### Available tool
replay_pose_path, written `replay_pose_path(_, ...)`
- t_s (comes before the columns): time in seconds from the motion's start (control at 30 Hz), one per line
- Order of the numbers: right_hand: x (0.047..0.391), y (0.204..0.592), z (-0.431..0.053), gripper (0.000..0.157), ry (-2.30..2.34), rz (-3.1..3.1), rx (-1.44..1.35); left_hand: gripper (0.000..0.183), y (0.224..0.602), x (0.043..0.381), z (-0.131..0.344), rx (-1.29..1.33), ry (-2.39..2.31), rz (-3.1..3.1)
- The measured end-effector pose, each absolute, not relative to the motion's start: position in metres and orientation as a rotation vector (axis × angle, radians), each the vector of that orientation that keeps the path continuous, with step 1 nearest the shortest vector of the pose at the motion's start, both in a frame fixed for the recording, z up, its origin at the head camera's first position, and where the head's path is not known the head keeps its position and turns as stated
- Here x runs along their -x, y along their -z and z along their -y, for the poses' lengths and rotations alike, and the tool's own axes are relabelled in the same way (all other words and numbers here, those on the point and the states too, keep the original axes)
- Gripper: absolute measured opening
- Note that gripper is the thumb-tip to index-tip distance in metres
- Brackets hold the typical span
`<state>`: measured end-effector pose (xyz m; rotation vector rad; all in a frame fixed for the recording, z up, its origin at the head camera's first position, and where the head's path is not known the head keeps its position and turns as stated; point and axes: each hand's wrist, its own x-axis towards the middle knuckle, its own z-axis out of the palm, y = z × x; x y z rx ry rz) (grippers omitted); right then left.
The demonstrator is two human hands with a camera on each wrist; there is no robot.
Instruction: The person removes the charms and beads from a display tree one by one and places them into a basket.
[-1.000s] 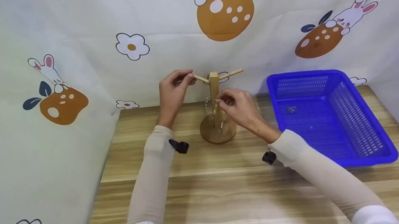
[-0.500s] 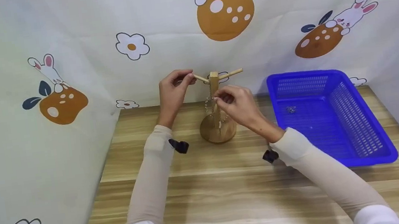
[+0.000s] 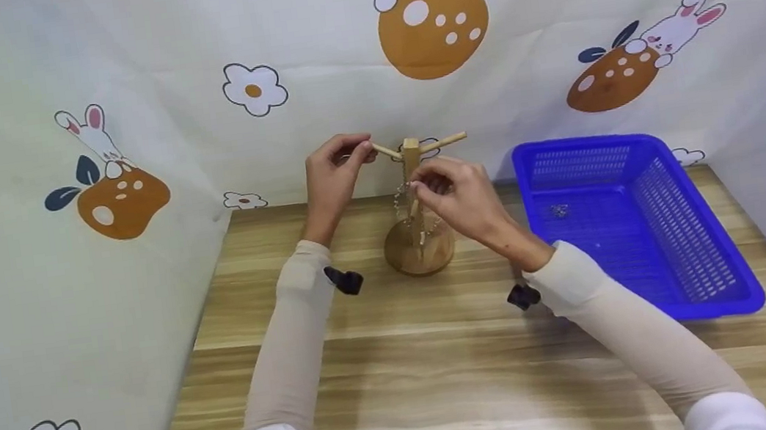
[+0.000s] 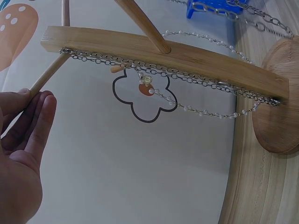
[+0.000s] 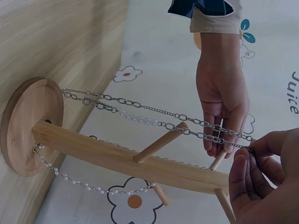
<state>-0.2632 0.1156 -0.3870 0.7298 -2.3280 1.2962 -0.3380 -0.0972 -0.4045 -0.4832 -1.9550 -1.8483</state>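
A wooden jewelry stand [image 3: 413, 159] with pegs and a round base stands upright on the table. My left hand [image 3: 335, 180] pinches the tip of its upper left peg [image 4: 49, 76] between thumb and fingers. In front of the post, my right hand [image 3: 464, 200] pinches a silver chain necklace [image 5: 133, 101] at one end. Short pearl sections show in that necklace, and it hangs in a long loop toward the base. Another silver chain [image 4: 187, 76] hangs from the peg in my left hand, along the post. A pearl-beaded chain [image 4: 203, 113] hangs from a lower peg.
A blue plastic basket [image 3: 753, 299] stands to the right, with a small silver piece [image 3: 559, 210] inside near its far left corner. Behind the stand rises a white printed cloth [image 3: 321, 23]. The wood-grain table [image 3: 409, 359] extends in front.
My right hand has risen slightly, its wrist shifting a little to the right, and the necklace it pinches has moved with it. My left hand has stayed on the peg.
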Motion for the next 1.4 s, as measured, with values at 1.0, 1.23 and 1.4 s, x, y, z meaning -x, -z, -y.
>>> replay_pose_path(1.0, 0.27, 0.356, -0.165, 0.008, -1.264, 2.251, -0.593, 0.017, 0.402, 0.338, 0.097, 0.497, 1.872, 1.948)
replay_pose_path(1.23, 0.279, 0.351, -0.184, 0.007, -1.222, 2.201, -0.566, 0.018, 0.404, 0.337, 0.097, 0.492, 1.88, 1.943)
replay_pose_path(1.4, 0.283, 0.348, -0.197, 0.006, -1.225, 2.185, -0.527, 0.017, 0.405, 0.337, 0.097, 0.484, 1.902, 1.936)
